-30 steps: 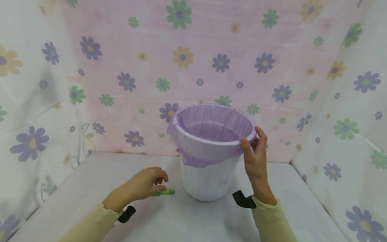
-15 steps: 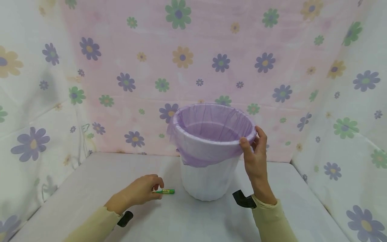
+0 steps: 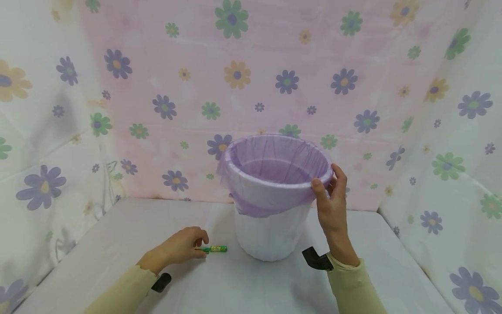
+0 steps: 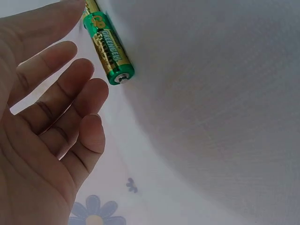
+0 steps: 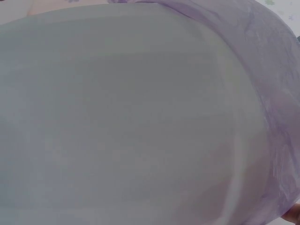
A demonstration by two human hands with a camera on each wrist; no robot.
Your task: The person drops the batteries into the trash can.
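Observation:
A white trash can [image 3: 270,235] stands on the table, lined with a purple plastic bag [image 3: 251,196] folded over its rim. My right hand [image 3: 332,209] grips the can's right rim through the bag, thumb on the near side. To the left of the can lies a green and gold battery [image 3: 218,248], its label legible in the left wrist view. A second battery [image 4: 91,5] lies end to end with it, mostly hidden by my left hand [image 3: 178,247]. The left fingers bend loosely above the table, thumb and fingertips apart, beside that second battery.
A pale cloth covers the table [image 3: 196,288]. Flower-print curtains [image 3: 188,87] enclose it at the back and both sides. A black wrist mount [image 3: 317,259] sits at the right cuff, another mount [image 3: 161,282] at the left.
My left hand has come down and slightly left toward the second battery, uncovering more of the first. The right hand and the can have stayed put.

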